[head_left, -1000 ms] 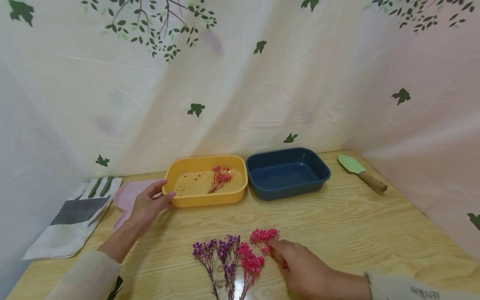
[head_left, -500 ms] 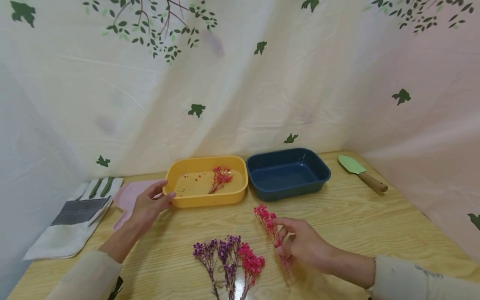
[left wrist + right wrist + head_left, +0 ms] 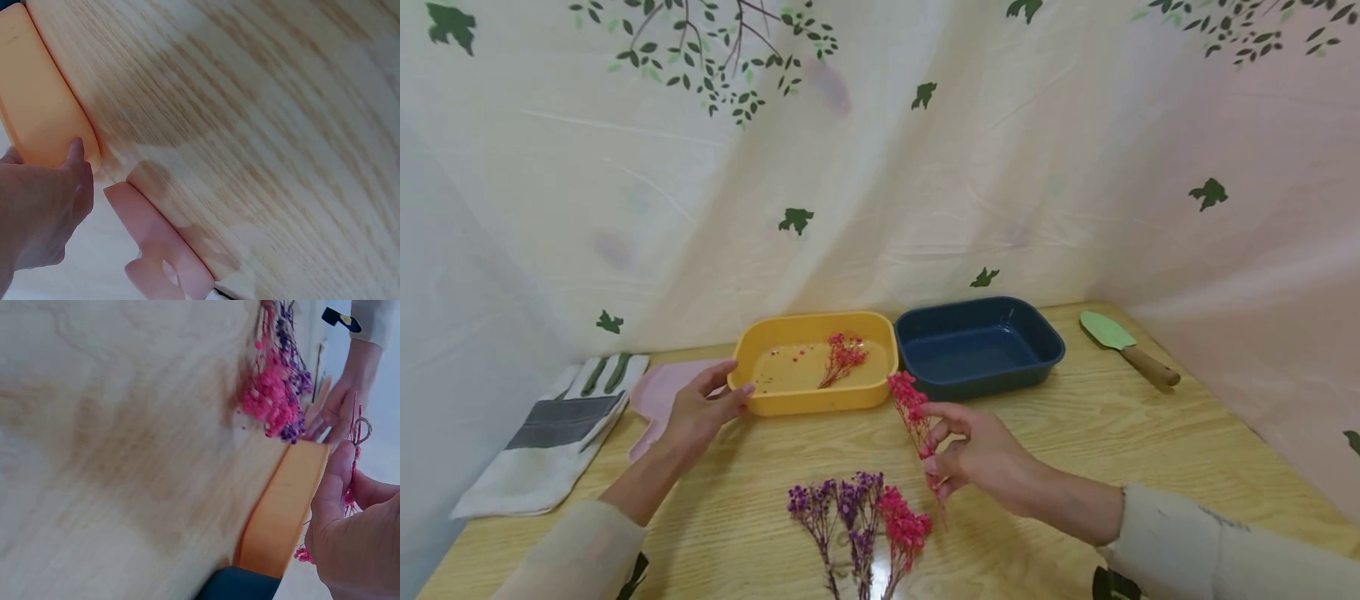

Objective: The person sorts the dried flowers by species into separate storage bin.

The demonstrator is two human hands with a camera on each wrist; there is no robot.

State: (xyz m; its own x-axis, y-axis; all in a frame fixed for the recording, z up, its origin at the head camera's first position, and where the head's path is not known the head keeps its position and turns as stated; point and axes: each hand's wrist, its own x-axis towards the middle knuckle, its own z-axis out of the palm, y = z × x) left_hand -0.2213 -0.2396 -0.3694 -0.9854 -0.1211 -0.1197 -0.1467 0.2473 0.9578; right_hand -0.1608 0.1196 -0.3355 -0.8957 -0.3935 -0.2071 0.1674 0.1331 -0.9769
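Observation:
My left hand point(image 3: 696, 408) holds the left front corner of a yellow tray point(image 3: 820, 403), thumb on its outer wall and fingers at the rim. Inside that tray lie a pink dried-flower sprig point(image 3: 844, 358) and some fallen bits. Between thumb and fingers of my right hand point(image 3: 981, 454) is another pink dried-flower sprig point(image 3: 910, 400), blossoms up and tilted left, just in front of where the two trays meet. Its stems show a small loop of twine point(image 3: 365, 431) in the right wrist view. Purple dried flowers point(image 3: 857, 504) and a pink bunch point(image 3: 904, 525) lie nearer on the table.
A navy tray point(image 3: 977, 385) stands right beside the yellow one. Farther right lies a green trowel point(image 3: 1108, 332) with a wooden handle. To the left are a pink plastic piece point(image 3: 655, 404) and a white cloth item point(image 3: 561, 425) with a grey band. A printed curtain point(image 3: 865, 167) hangs behind.
My right hand has lifted the pink sprig from beside the other flowers and carried it forward and slightly left, toward the trays. My left hand has stayed on the yellow tray.

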